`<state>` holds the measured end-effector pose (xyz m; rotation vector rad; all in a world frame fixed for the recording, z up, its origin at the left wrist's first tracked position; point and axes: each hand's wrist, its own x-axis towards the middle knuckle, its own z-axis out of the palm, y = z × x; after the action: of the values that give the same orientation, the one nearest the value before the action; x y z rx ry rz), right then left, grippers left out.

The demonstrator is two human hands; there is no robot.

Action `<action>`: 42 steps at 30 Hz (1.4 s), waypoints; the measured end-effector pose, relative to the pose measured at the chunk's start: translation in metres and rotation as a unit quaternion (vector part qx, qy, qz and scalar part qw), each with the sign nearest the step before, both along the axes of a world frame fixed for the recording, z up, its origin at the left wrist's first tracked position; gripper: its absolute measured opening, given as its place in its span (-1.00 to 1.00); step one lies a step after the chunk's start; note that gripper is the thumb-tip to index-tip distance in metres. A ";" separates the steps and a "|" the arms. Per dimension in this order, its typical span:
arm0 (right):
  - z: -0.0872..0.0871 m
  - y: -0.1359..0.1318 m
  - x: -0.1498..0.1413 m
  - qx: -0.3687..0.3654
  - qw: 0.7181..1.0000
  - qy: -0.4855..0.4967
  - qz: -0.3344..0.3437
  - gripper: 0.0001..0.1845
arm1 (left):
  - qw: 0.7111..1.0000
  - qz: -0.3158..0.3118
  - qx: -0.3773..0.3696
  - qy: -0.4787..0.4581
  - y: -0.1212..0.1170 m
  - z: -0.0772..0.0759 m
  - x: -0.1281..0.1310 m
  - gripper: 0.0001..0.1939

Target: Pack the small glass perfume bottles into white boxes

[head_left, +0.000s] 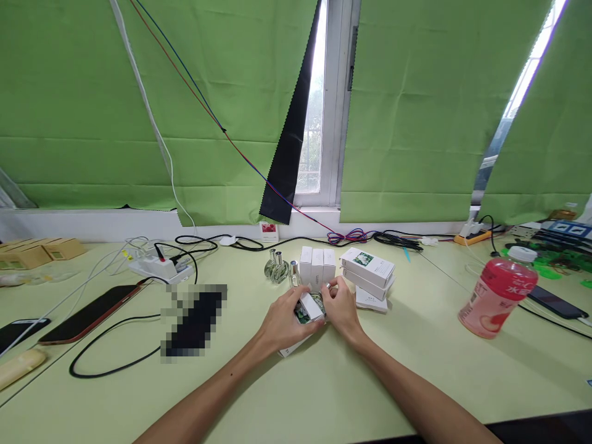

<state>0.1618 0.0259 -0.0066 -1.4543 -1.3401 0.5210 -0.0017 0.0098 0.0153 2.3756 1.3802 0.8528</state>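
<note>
At the middle of the table my left hand (282,320) grips a small white box (311,306) with a green leafy print, fingers behind it and thumb in front. Close against it, my right hand (341,305) pinches a perfume bottle (319,298); a silvery top shows at the fingertips and most of the glass is hidden. Under the left hand, the edge of a flat white piece (293,348) pokes out. Just beyond my hands stand several clear perfume bottles (277,271) with silver caps and a row of upright white boxes (317,266).
Right of my hands is a stack of white printed boxes (369,271). A pink drink bottle (497,296) stands farther right. On the left lie phones (95,313), a power strip (160,266) and looping cables. Green curtains (439,111) hang behind the table.
</note>
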 end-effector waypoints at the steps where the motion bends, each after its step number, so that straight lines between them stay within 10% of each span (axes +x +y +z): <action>1: 0.000 0.000 0.000 -0.006 1.000 -0.012 -0.001 -0.85 | 1.000 0.000 -0.002 0.004 0.000 0.000 0.000 -0.38; 42: 0.001 0.004 0.002 -0.089 0.990 -0.108 0.010 -0.91 | 0.999 0.044 -0.013 0.030 0.000 -0.001 0.000 -0.42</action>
<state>0.1635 0.0302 -0.0056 -1.6821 -1.5106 0.5182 -0.0017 0.0098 0.0141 2.3539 1.5188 0.7862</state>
